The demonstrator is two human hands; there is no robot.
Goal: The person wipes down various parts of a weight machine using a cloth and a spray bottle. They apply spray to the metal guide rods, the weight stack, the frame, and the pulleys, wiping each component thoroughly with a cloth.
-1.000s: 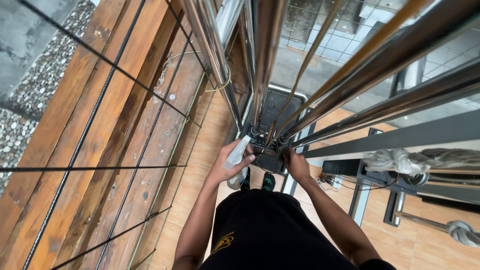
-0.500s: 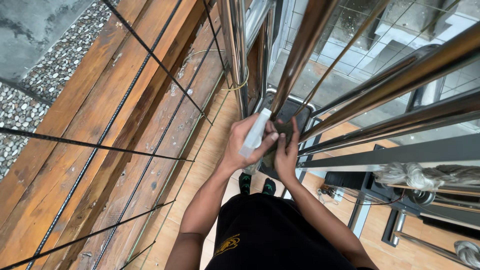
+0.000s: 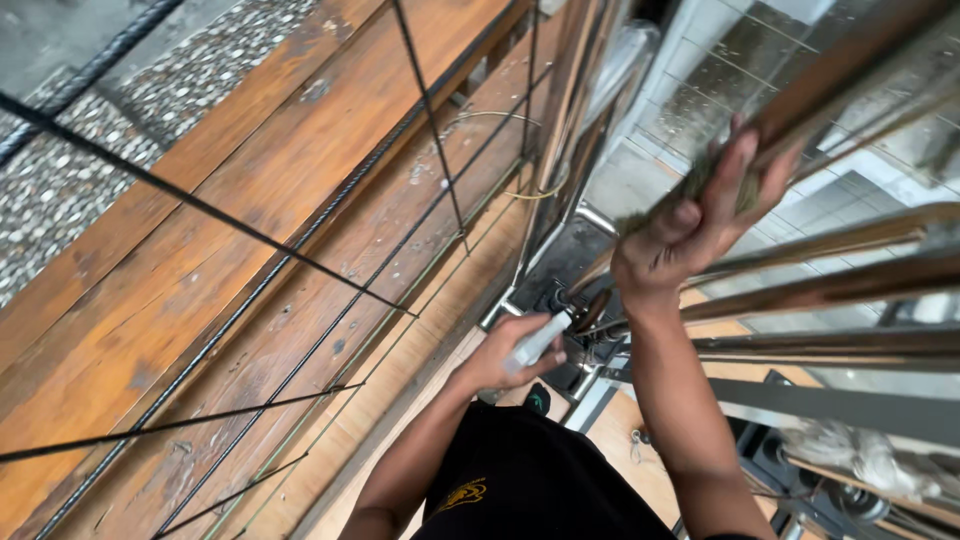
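1. Looking down past a black shirt, the left hand (image 3: 505, 352) is low, fingers wrapped shut around a small white tube (image 3: 538, 341), its tip pointing at the dark metal base fitting (image 3: 565, 300) where the shiny rails meet the floor.
2. Up high, the right hand (image 3: 700, 215) is curled closed on a slanted polished metal rail (image 3: 800, 105), with a greyish scrap of cloth or pad apparently pinned under the fingers; I can't tell exactly what it is.
3. Risk 1, as I judge it: the tube sits only in the fingertips and is angled downward. A loose squeeze and it could slip onto the timber floorboards (image 3: 300, 190) or roll under the black rebar mesh (image 3: 300, 260) just to the left.
4. Risk 2: the rail looks slick and reflective. If the right hand is taking body weight, a sliding grip could tip the person toward the fitting and the clutter of rails (image 3: 830, 290) beside it.
5. Risk 3: the tube's tip is close to the fitting but not clearly touching. Whatever comes out of it could miss and smear the metal or the boards.
6. Risk 4: the mesh bars stand near the left forearm; a quick pullback could snag on them.
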